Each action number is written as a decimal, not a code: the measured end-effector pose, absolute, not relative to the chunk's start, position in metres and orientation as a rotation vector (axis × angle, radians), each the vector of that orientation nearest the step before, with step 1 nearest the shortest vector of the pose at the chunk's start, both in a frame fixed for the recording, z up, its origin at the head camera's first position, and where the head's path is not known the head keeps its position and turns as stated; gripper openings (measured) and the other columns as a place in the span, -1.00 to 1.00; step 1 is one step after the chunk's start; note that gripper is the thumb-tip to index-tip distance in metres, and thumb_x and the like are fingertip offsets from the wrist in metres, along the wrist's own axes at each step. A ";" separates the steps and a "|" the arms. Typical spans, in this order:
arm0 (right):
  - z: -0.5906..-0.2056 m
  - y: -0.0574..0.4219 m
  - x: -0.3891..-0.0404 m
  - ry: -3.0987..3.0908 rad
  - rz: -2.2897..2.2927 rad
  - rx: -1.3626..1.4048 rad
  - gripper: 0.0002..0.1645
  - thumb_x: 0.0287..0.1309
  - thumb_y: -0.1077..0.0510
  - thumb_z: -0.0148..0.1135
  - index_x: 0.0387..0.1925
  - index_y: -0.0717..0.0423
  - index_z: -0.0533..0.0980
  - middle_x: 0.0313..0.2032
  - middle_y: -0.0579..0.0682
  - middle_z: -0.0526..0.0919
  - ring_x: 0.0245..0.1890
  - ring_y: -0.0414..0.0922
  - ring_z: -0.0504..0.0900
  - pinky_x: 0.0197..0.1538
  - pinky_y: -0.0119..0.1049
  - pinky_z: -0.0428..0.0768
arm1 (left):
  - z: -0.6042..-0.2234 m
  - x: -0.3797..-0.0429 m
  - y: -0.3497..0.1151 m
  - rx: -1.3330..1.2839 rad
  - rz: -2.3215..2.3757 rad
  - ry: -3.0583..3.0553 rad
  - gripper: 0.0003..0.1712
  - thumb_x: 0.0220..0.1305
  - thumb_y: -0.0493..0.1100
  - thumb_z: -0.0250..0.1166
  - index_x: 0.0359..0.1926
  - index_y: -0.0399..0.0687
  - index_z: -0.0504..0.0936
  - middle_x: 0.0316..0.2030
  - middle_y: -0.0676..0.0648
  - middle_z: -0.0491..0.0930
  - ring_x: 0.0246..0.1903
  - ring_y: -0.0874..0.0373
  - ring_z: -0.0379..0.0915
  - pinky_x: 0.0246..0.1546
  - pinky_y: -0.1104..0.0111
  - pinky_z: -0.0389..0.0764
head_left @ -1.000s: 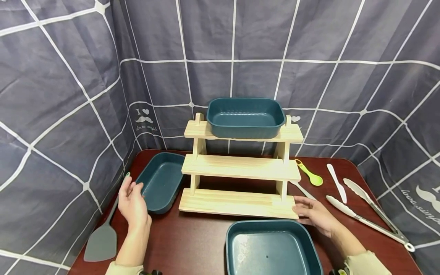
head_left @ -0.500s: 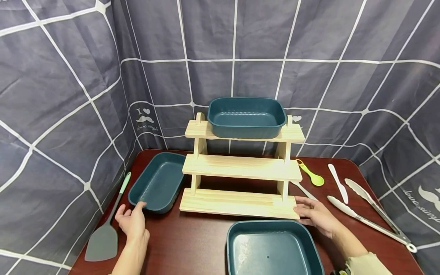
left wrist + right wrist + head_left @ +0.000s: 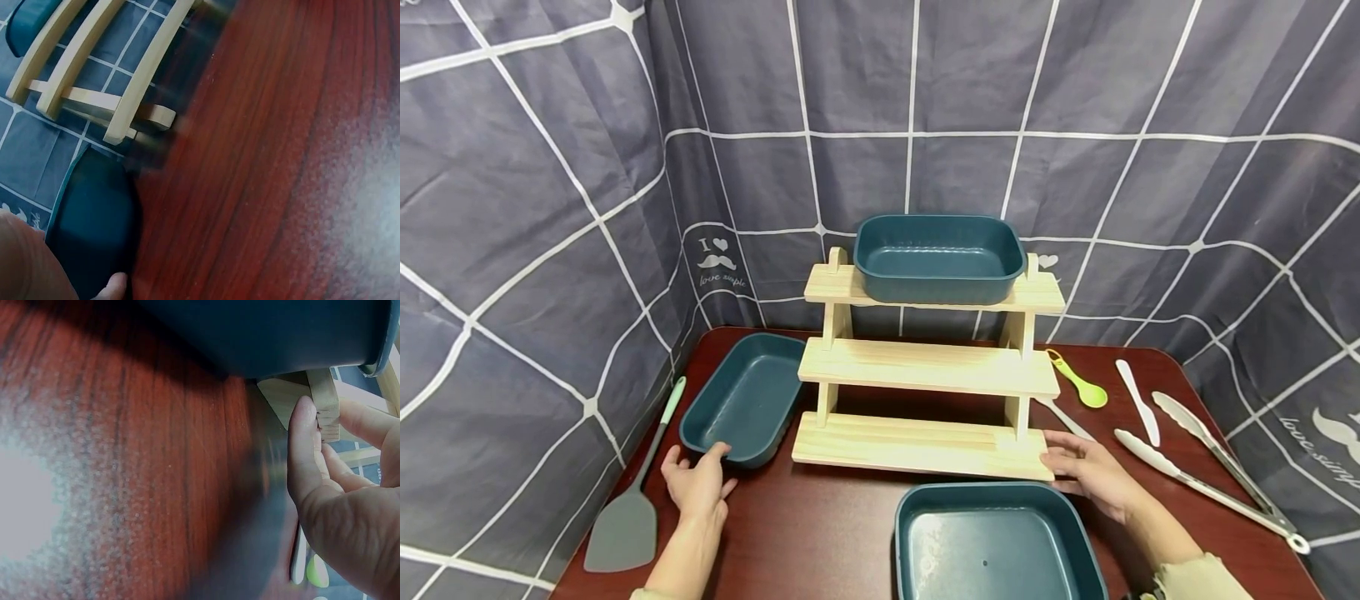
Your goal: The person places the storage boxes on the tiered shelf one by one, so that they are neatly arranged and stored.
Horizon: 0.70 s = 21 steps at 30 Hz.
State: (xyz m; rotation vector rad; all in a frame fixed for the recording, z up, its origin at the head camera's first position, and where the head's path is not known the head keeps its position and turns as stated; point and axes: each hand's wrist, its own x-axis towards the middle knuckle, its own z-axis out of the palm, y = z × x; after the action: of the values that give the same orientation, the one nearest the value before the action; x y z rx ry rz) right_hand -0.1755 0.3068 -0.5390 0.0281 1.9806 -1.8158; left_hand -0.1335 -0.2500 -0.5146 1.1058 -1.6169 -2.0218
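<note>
A teal rectangular dish [image 3: 745, 396] lies on the table at the left. At its near corner my left hand [image 3: 696, 487] pinches the rim, one digit over the edge; the left wrist view shows a fingertip [image 3: 114, 286] beside the dish's near end. The three-tier wooden shelf rack [image 3: 925, 367] stands in the middle. My right hand [image 3: 1093, 475] grips the right end of its lowest board, thumb on one face and fingers on the other in the right wrist view. Another teal dish [image 3: 940, 287] sits on the top board, and a wider one [image 3: 992, 542] in front.
Left of the left hand lies a grey spatula [image 3: 621, 533] with a green handle. At the right are a green measuring spoon [image 3: 1086, 390], a white knife [image 3: 1138, 404] and open tongs [image 3: 1217, 492]. Grey curtains [image 3: 962, 108] hang behind and at both sides.
My left hand has come down and toward me from beside the left dish to its near corner, uncovering the spatula's handle. My right hand stays at the rack's lowest board.
</note>
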 end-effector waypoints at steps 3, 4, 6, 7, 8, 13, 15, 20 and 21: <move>-0.539 0.307 -0.176 1.979 -1.819 0.025 -0.13 0.49 0.18 0.19 0.53 0.50 -0.02 -0.01 0.05 0.63 -0.08 -0.13 0.71 -0.05 -0.15 0.73 | -0.516 -0.136 -0.249 1.088 -2.018 -1.628 0.11 0.27 -0.30 0.36 0.65 0.02 -0.12 0.58 -0.27 -0.13 0.36 -0.15 0.23 -0.32 0.16 0.74; -0.540 0.307 -0.176 1.978 -1.820 0.026 -0.13 0.49 0.18 0.19 0.54 0.49 -0.02 -0.01 0.05 0.63 -0.09 -0.14 0.71 -0.05 -0.16 0.73 | -0.516 -0.137 -0.249 1.082 -2.018 -1.632 0.11 0.26 -0.31 0.36 0.65 0.01 -0.11 0.58 -0.26 -0.10 0.34 -0.14 0.26 -0.32 0.16 0.74; -0.540 0.307 -0.175 1.978 -1.822 0.026 -0.13 0.49 0.18 0.20 0.53 0.50 -0.02 -0.01 0.05 0.64 -0.09 -0.14 0.71 -0.05 -0.16 0.73 | -0.516 -0.138 -0.248 1.071 -2.023 -1.633 0.09 0.27 -0.34 0.33 0.65 0.00 -0.10 0.58 -0.25 -0.05 0.31 -0.12 0.29 -0.32 0.16 0.75; -0.540 0.307 -0.175 1.978 -1.822 0.024 -0.13 0.49 0.18 0.20 0.54 0.50 -0.02 -0.01 0.04 0.63 -0.09 -0.14 0.70 -0.05 -0.16 0.73 | -0.515 -0.138 -0.247 1.068 -2.026 -1.629 0.08 0.27 -0.35 0.32 0.65 -0.01 -0.09 0.58 -0.25 -0.02 0.30 -0.11 0.30 -0.32 0.16 0.75; -0.540 0.307 -0.175 1.976 -1.823 0.022 -0.13 0.49 0.18 0.20 0.54 0.49 -0.02 -0.01 0.04 0.63 -0.08 -0.14 0.70 -0.05 -0.16 0.73 | -0.515 -0.138 -0.247 1.059 -2.032 -1.620 0.06 0.27 -0.37 0.30 0.65 -0.03 -0.09 0.57 -0.25 0.00 0.29 -0.12 0.30 -0.32 0.15 0.75; -0.540 0.307 -0.175 1.969 -1.830 0.011 -0.14 0.49 0.18 0.18 0.54 0.49 -0.02 0.00 0.04 0.63 -0.07 -0.14 0.70 -0.04 -0.16 0.73 | -0.514 -0.138 -0.246 1.031 -2.066 -1.565 0.03 0.25 -0.43 0.21 0.64 -0.03 -0.06 0.52 -0.27 0.07 0.26 -0.13 0.31 -0.32 0.10 0.74; -0.540 0.308 -0.175 1.967 -1.832 0.009 -0.14 0.49 0.18 0.18 0.54 0.49 -0.02 0.00 0.04 0.63 -0.07 -0.14 0.70 -0.04 -0.15 0.73 | -0.514 -0.138 -0.245 1.027 -2.069 -1.550 0.03 0.24 -0.44 0.20 0.64 -0.02 -0.05 0.50 -0.26 0.10 0.23 -0.12 0.32 -0.33 0.09 0.74; -0.541 0.308 -0.175 1.963 -1.831 0.008 -0.13 0.50 0.18 0.18 0.54 0.49 -0.03 0.00 0.05 0.63 -0.07 -0.14 0.70 -0.04 -0.15 0.73 | -0.515 -0.139 -0.246 1.032 -2.064 -1.533 0.04 0.20 -0.46 0.17 0.64 -0.01 -0.04 0.51 -0.26 0.11 0.22 -0.10 0.33 -0.34 0.07 0.74; -0.541 0.308 -0.175 1.961 -1.831 0.007 -0.14 0.50 0.18 0.17 0.54 0.49 -0.03 0.00 0.05 0.63 -0.07 -0.14 0.70 -0.04 -0.15 0.73 | -0.515 -0.139 -0.246 1.034 -2.064 -1.531 0.04 0.20 -0.46 0.17 0.64 0.00 -0.04 0.51 -0.26 0.11 0.22 -0.10 0.33 -0.34 0.07 0.74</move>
State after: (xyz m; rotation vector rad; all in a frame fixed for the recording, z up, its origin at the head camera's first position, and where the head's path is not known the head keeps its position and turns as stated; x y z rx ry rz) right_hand -0.1752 0.3080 -0.5406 0.0073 1.9608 -1.8310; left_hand -0.1388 -0.2464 -0.5147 1.0339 -1.5305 -2.0637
